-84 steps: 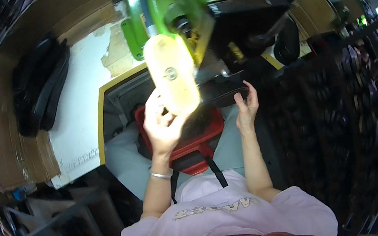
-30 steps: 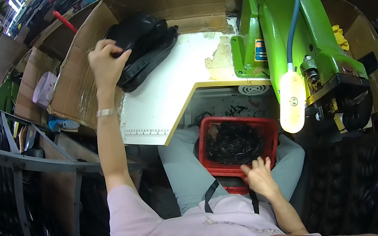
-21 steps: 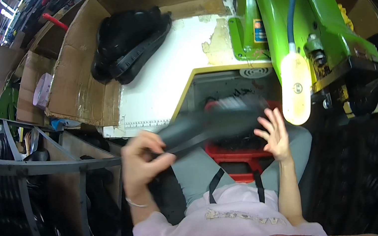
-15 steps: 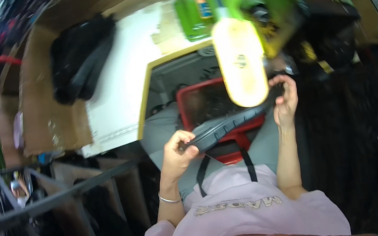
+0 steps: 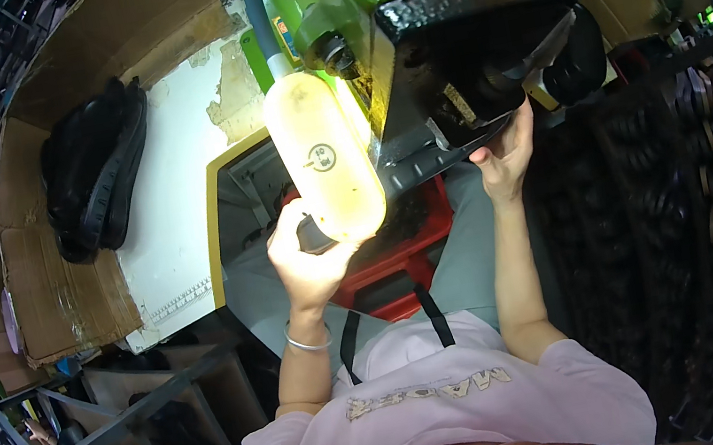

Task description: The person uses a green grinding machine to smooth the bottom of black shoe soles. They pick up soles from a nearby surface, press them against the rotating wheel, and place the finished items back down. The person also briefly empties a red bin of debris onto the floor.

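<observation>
A long black shoe sole point(image 5: 416, 171) spans between my two hands below the black head point(image 5: 480, 58) of a green machine. My left hand point(image 5: 310, 257) is closed on its left end, partly behind the glowing lamp. My right hand point(image 5: 509, 159) grips the right end, close against the machine's underside, which hides part of the sole. The bright oblong lamp point(image 5: 324, 176) hangs in front of the sole's left half. Whether the sole touches the machine head I cannot tell.
Black shoe soles point(image 5: 95, 173) lie in a cardboard box point(image 5: 56, 304) on the white tabletop point(image 5: 176, 226). A red stool point(image 5: 400, 277) is between my legs. Metal racks holding dark pieces point(image 5: 128, 415) stand at left, and rows of dark soles point(image 5: 664, 235) fill the right side.
The sole and both hands have come up from over my lap to the machine head. My view has shifted, so the lamp and machine appear further left. Both hands keep hold of the sole.
</observation>
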The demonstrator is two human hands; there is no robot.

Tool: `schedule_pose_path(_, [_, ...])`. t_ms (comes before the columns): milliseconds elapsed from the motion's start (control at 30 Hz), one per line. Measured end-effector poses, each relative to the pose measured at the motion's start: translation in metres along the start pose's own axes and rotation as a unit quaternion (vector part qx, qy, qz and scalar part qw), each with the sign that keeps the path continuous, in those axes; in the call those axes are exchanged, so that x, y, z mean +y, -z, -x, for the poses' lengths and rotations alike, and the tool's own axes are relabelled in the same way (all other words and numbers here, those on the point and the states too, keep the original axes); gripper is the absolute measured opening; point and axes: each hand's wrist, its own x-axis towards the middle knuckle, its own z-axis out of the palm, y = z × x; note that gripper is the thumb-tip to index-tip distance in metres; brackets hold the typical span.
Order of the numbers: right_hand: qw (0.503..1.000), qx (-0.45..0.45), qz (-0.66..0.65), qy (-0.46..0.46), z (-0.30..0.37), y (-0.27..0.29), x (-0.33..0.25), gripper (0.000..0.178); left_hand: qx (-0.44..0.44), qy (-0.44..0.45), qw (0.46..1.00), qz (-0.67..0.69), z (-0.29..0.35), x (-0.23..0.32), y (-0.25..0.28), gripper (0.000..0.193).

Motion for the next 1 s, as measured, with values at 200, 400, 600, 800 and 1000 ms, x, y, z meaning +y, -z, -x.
schedule_pose_path(200, [0.999,0.033,-0.009,-0.006,0.013,-0.019,0.009,0.107,0.023,0.042,0.999,0.005,0.006,0.009,0.018,0.045])
schedule_pose_path(400, [0.996,0.015,-0.058,-0.064,0.024,-0.049,0.001,0.106,0.033,0.009,0.997,0.072,0.008,0.002,0.043,0.046])
schedule_pose_path(600, [0.998,0.029,-0.05,-0.013,0.033,-0.074,-0.009,0.097,0.037,0.003,0.991,0.126,0.014,-0.028,0.068,0.05])
schedule_pose_path(800, [0.992,0.022,0.093,0.081,0.054,-0.08,0.004,0.084,0.009,0.085,0.989,0.118,0.026,-0.096,0.09,0.044])
schedule_pose_path(1000, [0.956,-0.064,0.188,0.216,0.051,-0.067,0.005,0.064,-0.114,0.024,0.978,-0.176,-0.002,-0.083,0.018,0.037])
